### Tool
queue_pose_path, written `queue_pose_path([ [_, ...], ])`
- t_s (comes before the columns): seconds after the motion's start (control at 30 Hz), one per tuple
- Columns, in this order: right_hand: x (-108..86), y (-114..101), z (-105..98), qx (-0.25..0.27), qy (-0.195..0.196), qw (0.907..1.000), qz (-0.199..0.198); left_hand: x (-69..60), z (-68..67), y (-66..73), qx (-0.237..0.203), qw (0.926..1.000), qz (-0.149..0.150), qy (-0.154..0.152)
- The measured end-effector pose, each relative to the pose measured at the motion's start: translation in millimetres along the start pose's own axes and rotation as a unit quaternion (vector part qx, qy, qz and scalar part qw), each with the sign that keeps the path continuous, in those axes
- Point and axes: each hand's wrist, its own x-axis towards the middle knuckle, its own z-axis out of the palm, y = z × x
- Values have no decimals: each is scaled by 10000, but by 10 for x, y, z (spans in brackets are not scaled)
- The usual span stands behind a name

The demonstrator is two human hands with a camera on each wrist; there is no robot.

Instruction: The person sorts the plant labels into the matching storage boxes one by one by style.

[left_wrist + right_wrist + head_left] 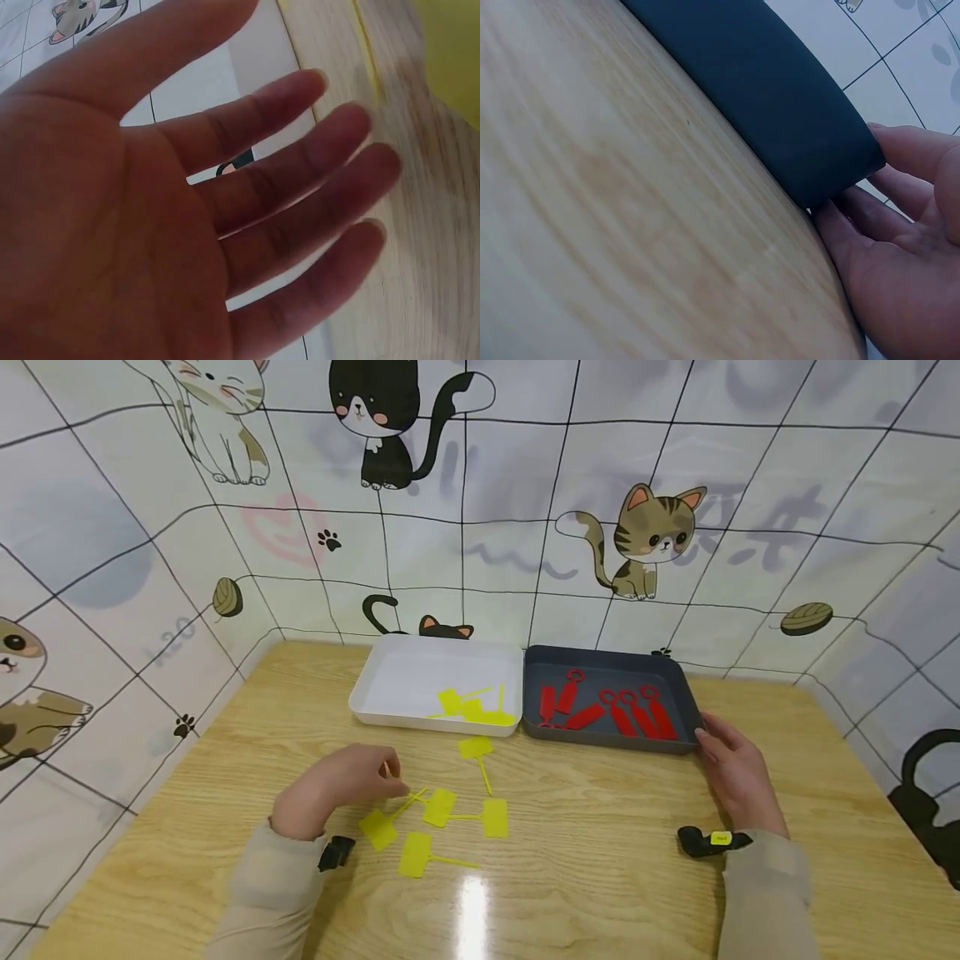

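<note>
My left hand (pixel 348 781) hovers over the table, fingertips close to the thin stem of a yellow flat tag (pixel 378 830). In the left wrist view its fingers (pixel 300 161) are spread and loosely extended, with nothing held in the visible palm. Several other yellow tags (pixel 415 855) with thin stems lie around it. My right hand (pixel 738 772) holds the near right corner of a dark grey tray (pixel 600 739), thumb and fingers around that corner. Inside the tray are several red tags (pixel 622 718) with ring ends.
A white tray (pixel 420 668) stands against the grey one on its left, with several yellow tags (pixel 472 710) gathered at its near right side. Behind both trays rises a wall covering (pixel 510 552) printed with cats and grid lines. The wooden table (pixel 600 860) reflects light near the front.
</note>
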Motion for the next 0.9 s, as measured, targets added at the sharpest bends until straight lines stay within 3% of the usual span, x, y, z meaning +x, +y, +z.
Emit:
queue_pose_path([
  [0.27,-1,26,-6,148,-6,9999,-18,-74,-5,29,276,9993,-212,135],
  [0.47,-8,3,-2,17,25,10000,5,-62,16,104,566,9979,-323,-49],
  [0.67,-14,-12,-2,-146,133,9997,131,-9,82,119,1140,9933,-119,135],
  [0.9,-13,14,-10,158,8,9999,-38,57,165,81,1290,9909,-5,391],
])
